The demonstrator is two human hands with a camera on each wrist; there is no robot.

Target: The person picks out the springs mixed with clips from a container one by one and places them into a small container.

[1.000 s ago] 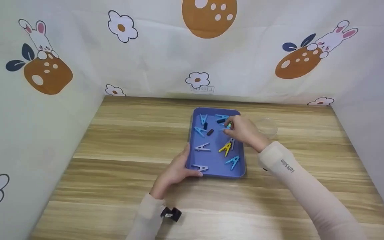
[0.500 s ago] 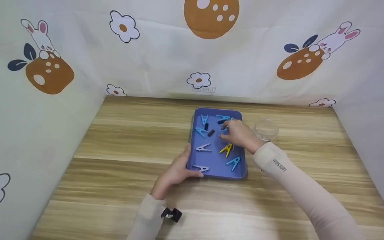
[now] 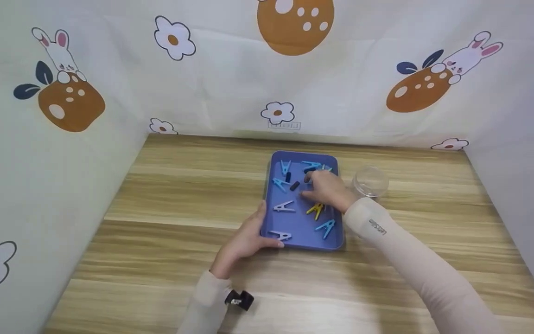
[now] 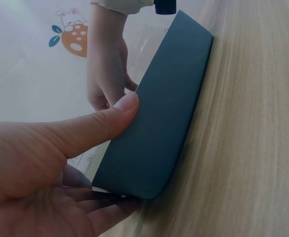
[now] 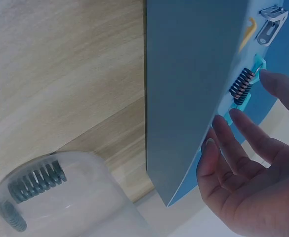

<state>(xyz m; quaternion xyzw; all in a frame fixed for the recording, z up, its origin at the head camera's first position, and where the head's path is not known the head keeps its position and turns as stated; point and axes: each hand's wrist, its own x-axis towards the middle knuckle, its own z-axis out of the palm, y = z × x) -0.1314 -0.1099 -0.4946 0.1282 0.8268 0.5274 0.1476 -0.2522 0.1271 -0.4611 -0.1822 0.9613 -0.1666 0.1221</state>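
The left hand [image 3: 244, 236] grips the near left corner of the blue tray [image 3: 301, 240]; in the left wrist view its thumb lies on the tray wall [image 4: 159, 103]. Inside the tray are blue clips [image 3: 326, 228], pale clips [image 3: 284, 207], a yellow clip [image 3: 315, 211] and small black springs [image 3: 295, 186]. Over the tray's right part, the right hand [image 3: 327, 188] has its thumb and fingers spread. The right wrist view shows a black spring [image 5: 241, 86] by a teal clip, between the thumb and fingers of that hand, with no clear grip on either.
A clear round container [image 3: 370, 181] stands right of the tray on the wooden table [image 3: 179, 195]; black springs [image 5: 38, 181] show in it in the right wrist view. Patterned cloth walls rise at the back and both sides. The left wrist carries a black device [image 3: 240, 300].
The right hand has shifted left and slightly nearer within the tray, and its fingers have spread wider. More of the clear container shows. The left hand keeps its place on the tray.
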